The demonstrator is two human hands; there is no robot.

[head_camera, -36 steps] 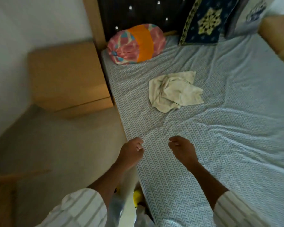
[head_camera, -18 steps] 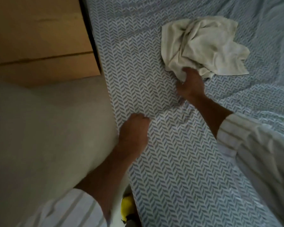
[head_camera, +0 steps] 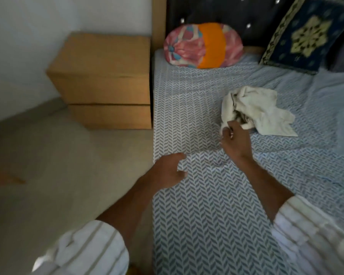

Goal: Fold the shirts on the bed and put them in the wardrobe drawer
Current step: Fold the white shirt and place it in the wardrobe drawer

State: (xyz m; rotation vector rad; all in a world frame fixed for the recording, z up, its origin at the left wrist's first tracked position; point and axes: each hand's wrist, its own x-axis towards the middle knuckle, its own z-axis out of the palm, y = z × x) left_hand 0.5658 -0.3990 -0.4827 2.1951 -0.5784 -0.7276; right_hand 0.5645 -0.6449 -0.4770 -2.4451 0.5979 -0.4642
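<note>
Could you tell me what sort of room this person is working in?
Most likely a bedroom at home. A bed with a herringbone-patterned sheet fills the right side, a bolster pillow and a dark cushion lean on the headboard, and a wooden bedside cabinet stands beside it.

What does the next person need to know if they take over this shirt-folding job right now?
Right hand: pinching the near edge of the crumpled cream shirt.
Left hand: open, holding nothing, over the bed near its left edge.
Shirt: a loose heap mid-bed on the patterned sheet, below the round pink-and-orange pillow.
Done: shirt grasped, nothing folded.
Left: spread it flat, fold it, carry it to the wardrobe drawer. No wardrobe is in view; only a wooden bedside cabinet left of the bed.
</note>
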